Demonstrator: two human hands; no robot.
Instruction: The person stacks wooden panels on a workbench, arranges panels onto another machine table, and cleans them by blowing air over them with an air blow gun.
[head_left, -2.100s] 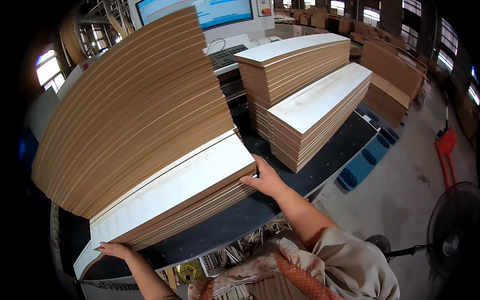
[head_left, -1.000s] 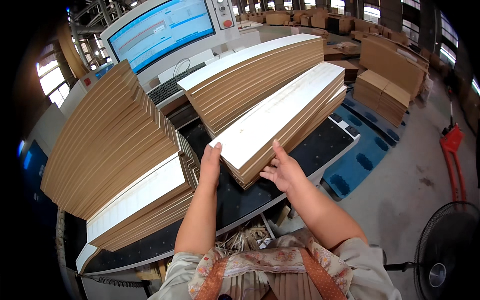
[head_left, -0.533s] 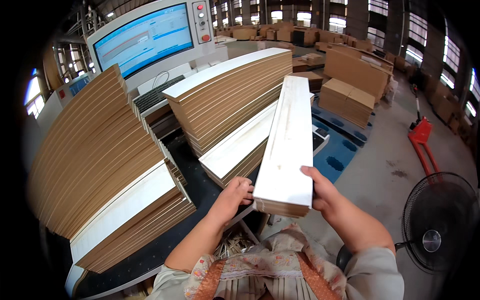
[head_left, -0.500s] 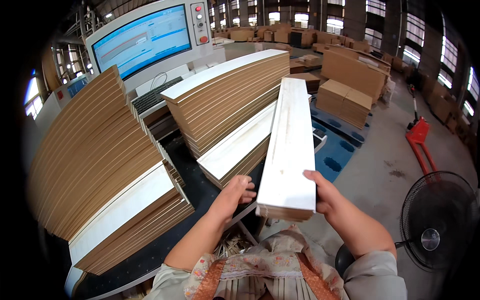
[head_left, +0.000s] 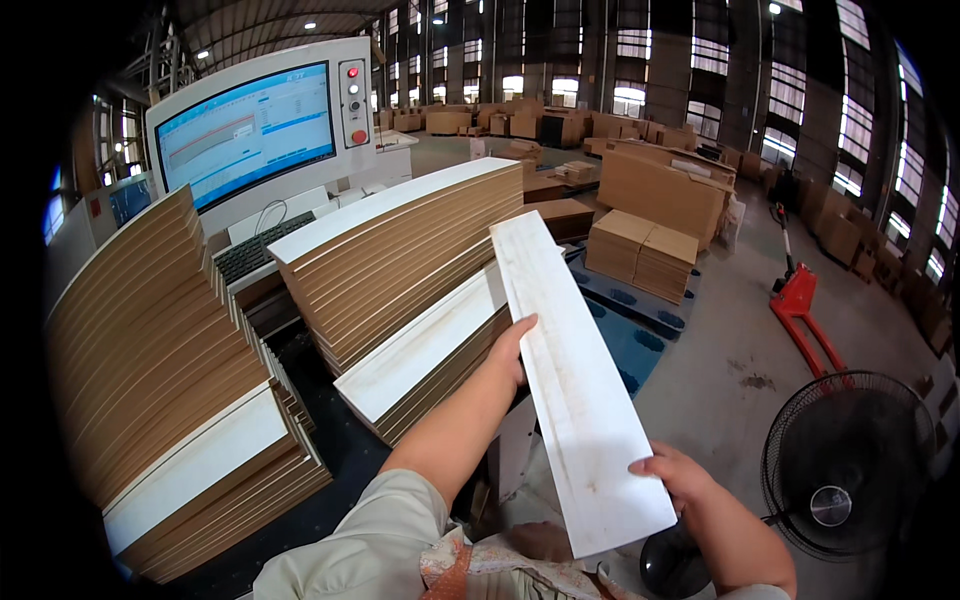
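A stack of long white-faced boards (head_left: 575, 400) slants across the space before me, its edges mostly hidden from above. My left hand (head_left: 514, 346) is closed on its left edge toward the far end, thumb on top. Near the close end, my right hand (head_left: 674, 474) grips the right edge, thumb also over the white face. Behind my left forearm lies a low stack of similar boards (head_left: 425, 355), beside a taller board stack (head_left: 400, 240). Further left stand another tall stack (head_left: 150, 310) and a shorter one (head_left: 200, 470) in front of it.
A machine with a lit screen (head_left: 250, 130), a button panel (head_left: 354, 105) and a keyboard (head_left: 250, 250) stands behind the stacks. Brown panels (head_left: 640, 255) rest on blue pallets (head_left: 625, 345) at far right. A red pallet truck (head_left: 800, 305) and a black fan (head_left: 845, 465) are on the right.
My left hand, earlier apart from the boards, now grips their left edge. The held boards have turned, near end swinging right and toward me, with my right hand moving along. The view has shifted.
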